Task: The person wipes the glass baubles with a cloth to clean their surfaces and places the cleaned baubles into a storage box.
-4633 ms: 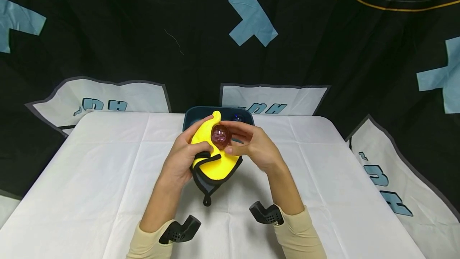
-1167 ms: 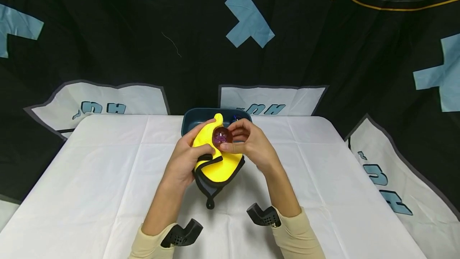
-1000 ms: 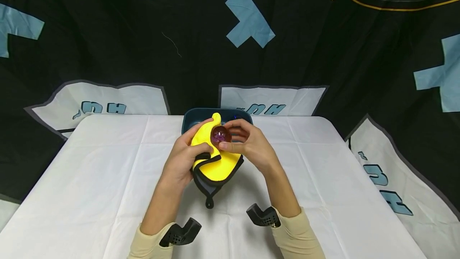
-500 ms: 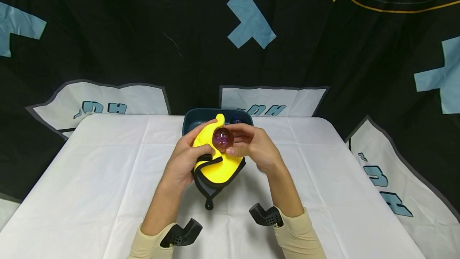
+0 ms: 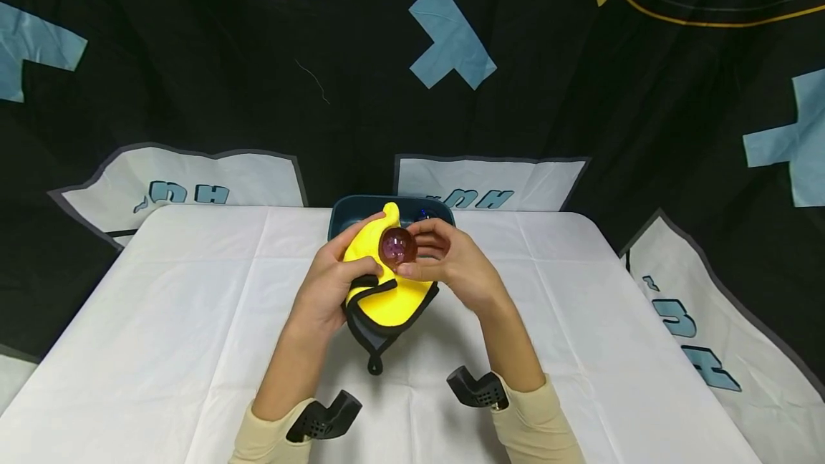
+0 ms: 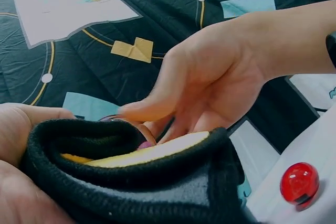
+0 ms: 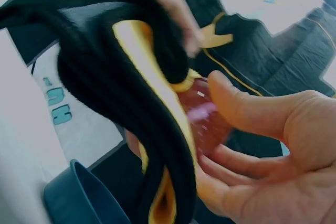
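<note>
In the head view my left hand (image 5: 325,281) grips a yellow cloth (image 5: 389,306) with black edging and a grey underside, its thumb pressing on the folded front. Against the cloth sits a clear reddish-purple ball (image 5: 397,248), cupped by the yellow side. My right hand (image 5: 460,267) pinches the ball from the right between thumb and curled fingers. Up close in the right wrist view, the ball (image 7: 205,116) lies between the right thumb and the cloth (image 7: 126,77). The cloth's dark rim hides most of the ball in the left wrist view.
A dark blue bin (image 5: 348,208) stands behind the hands at the table's far edge, with a shiny blue ball (image 5: 423,215) inside. A red ball (image 6: 299,183) appears on a white surface in the left wrist view. White cloth covers the table (image 5: 161,335).
The right thumb and fingers shift back and forth around the ball, the thumb moving up and then lower again. The left hand keeps its hold on the cloth, which sways slightly.
</note>
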Tool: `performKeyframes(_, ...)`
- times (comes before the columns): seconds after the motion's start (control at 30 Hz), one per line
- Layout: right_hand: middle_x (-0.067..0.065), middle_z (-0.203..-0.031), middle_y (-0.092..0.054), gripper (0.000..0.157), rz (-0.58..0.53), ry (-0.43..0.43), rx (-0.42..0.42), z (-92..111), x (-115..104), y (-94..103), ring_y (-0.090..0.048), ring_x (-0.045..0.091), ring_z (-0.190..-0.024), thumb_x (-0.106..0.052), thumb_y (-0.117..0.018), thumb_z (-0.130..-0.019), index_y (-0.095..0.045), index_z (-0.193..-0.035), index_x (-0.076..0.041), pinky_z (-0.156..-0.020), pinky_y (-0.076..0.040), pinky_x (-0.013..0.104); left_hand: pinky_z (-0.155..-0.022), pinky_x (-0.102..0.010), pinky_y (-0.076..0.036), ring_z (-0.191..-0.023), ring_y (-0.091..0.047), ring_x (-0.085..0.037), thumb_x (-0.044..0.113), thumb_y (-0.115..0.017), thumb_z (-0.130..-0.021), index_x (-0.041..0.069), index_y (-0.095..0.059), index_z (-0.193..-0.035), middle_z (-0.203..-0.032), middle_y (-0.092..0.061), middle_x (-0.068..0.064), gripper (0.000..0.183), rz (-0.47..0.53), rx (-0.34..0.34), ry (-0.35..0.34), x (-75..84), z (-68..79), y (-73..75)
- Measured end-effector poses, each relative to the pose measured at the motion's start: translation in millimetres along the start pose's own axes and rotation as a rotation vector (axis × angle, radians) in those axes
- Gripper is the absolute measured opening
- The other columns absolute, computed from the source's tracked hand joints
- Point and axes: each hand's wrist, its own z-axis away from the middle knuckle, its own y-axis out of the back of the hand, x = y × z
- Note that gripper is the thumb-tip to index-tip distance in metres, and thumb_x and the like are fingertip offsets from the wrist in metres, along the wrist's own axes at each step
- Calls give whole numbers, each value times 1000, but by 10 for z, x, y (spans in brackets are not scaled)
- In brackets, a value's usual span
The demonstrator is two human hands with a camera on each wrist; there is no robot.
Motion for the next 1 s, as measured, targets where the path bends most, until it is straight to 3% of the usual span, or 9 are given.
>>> performKeyframes(0.17, 21, -131, -60, 56, -80, 22, -48, -9, 34, 50, -64, 29, -116, 5, -73, -84, -53, -136, 1, -98, -57, 35, -90, -33, -60, -127, -47, -28, -7, -65, -78, 19, -56, -145, -146, -47, -6, 73, 10, -31, -19, 27, -3, 32)
performKeyframes(0.33, 22, -131, -62, 57, -73, 38, -58, -17, 45, 51, -65, 29, -112, 5, -72, -84, -55, -138, 1, -96, -58, 32, -90, -33, -60, -128, -46, -28, -6, -64, -78, 20, -56, -145, -146, -46, -4, 71, -16, -38, -32, 29, 13, 16)
performKeyframes(0.5, 21, -120, -68, 53, -21, 31, -20, -16, 29, 29, -67, 28, -104, 3, -76, -80, -60, -130, 1, -91, -60, 30, -90, -33, -60, -129, -45, -28, -5, -63, -79, 20, -57, -144, -147, -46, -3, 70, -23, -45, -39, 21, 29, 6)
performKeyframes(0.73, 16, -115, -64, 53, -10, -12, 26, -35, 15, -23, -65, 27, -101, -3, -82, -77, -53, -122, -1, -93, -58, 31, -90, -33, -59, -127, -46, -28, -4, -65, -79, 24, -58, -143, -145, -47, -4, 70, -30, -22, -16, 4, 26, -27)
performKeyframes(1.0, 17, -136, -62, 60, -36, 20, -93, -10, 50, 47, -63, 28, -112, -3, -74, -86, -55, -143, -5, -96, -57, 31, -91, -34, -60, -128, -46, -28, -5, -65, -79, 23, -56, -144, -146, -45, -4, 71, -1, -10, -8, 1, 2, 7)
